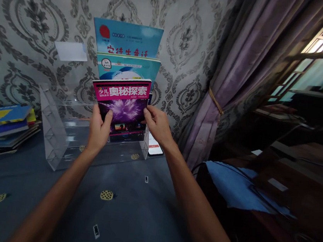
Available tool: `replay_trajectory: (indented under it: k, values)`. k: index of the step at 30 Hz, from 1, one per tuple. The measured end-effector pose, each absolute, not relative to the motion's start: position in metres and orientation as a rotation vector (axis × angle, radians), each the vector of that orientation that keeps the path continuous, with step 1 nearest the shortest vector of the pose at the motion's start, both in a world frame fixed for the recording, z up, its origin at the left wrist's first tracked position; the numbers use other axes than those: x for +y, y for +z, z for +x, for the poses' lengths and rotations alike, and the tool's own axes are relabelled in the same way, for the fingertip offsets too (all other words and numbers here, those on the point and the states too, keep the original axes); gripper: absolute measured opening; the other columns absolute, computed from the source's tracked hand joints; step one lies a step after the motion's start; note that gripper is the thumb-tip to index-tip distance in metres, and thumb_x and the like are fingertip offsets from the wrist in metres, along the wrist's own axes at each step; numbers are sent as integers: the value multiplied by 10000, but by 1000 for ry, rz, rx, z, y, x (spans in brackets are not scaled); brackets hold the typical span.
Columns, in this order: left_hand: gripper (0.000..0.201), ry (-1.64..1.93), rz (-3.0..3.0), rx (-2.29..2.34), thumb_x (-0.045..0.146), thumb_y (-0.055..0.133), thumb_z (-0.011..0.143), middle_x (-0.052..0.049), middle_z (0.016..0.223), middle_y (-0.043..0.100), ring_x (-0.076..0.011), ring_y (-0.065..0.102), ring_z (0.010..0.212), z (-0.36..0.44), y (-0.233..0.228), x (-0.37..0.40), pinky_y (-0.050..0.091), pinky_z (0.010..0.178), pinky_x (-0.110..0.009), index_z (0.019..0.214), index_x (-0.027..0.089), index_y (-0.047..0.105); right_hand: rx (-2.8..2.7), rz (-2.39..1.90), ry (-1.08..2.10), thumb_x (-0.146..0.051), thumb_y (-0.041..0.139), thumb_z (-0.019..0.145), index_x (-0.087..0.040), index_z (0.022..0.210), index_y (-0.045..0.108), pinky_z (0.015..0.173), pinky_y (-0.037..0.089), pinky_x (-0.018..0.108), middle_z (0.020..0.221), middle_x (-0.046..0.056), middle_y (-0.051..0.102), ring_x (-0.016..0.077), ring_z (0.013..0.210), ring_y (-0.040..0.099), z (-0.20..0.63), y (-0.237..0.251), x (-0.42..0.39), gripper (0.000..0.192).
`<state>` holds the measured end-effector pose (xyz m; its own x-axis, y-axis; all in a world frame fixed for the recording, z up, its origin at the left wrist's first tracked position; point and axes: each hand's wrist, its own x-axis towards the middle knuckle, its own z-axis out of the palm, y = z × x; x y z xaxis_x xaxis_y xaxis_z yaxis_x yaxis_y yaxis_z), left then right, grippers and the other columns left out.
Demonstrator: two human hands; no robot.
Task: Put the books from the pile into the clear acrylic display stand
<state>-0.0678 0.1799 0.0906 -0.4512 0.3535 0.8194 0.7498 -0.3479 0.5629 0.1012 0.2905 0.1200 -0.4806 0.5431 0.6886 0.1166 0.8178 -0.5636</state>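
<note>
Both hands are holding a magenta-and-purple book (126, 111), which is standing upright at a clear plastic rack (55, 140), in front of a teal book (143, 72) and a light blue book (130, 36) that are rising in steps behind it. The left hand (98, 131) is gripping the left edge, its thumb lying flat on the cover, while the right hand (158, 125) is pinching the opposite edge narrowly between thumb and fingers. Judging by its thin spine and its sheen, the book is probably behaving as a light paperback: bending a little, sliding easily under dry fingertips, creasing at the corners if squeezed hard. The two side edges are offering the best hold, about midway up, with thumbs in front and fingers supporting the back so that the pages are staying together. The rack is looking rigid but light, so a hard push might be shifting or scratching it. The cover is hiding most of the fingers behind it, and the lower edge is blending into the see-through tiers, so whether it is resting on a ledge or hanging just clear, one cannot tell. A phone (155, 149) is lying partly hidden behind the rack's right end, the forearms are running out of frame, and darkness and blur are swallowing the far right.
</note>
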Motion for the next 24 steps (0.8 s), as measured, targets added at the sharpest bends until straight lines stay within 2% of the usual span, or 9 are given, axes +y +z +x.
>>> replay_trajectory:
  k: [4,9,13,18,24]
  values:
    - [279,-1488,-1443,-1773,423,458,992,-106,1009,649,-275,647,1002,-71,94,172,524,931,-446,1107,178,523,-2070,-552,519,-253,408,986,-229,730,438,726,505,294,727,16,537,187,729,605,105,122,294,258]
    - [250,-1105,-1392,-1982,373,353,1007,-144,966,652,-318,672,931,-64,104,164,540,831,-438,1053,165,485,-2185,-653,362,-209,409,966,-232,716,429,692,434,285,728,34,571,204,768,606,114,130,296,253]
    - [264,-969,-1351,-2143,348,323,1012,-164,941,675,-318,692,821,-56,111,159,534,738,-415,1108,150,469,-2317,-746,209,-182,441,937,-212,738,498,686,360,307,741,49,604,204,732,564,118,134,294,209]
    - [303,-828,-1365,-2277,334,311,1025,-153,841,689,-285,686,725,-52,111,158,516,661,-364,1180,128,469,-2405,-824,171,-156,464,916,-185,794,587,654,307,307,763,55,635,189,699,522,119,133,293,176]
    - [332,-778,-1384,-2247,329,304,1009,-161,810,701,-307,684,701,-55,108,161,521,626,-373,1186,108,478,-2429,-845,172,-168,476,916,-171,864,638,647,320,295,799,66,663,191,722,538,122,131,296,170]
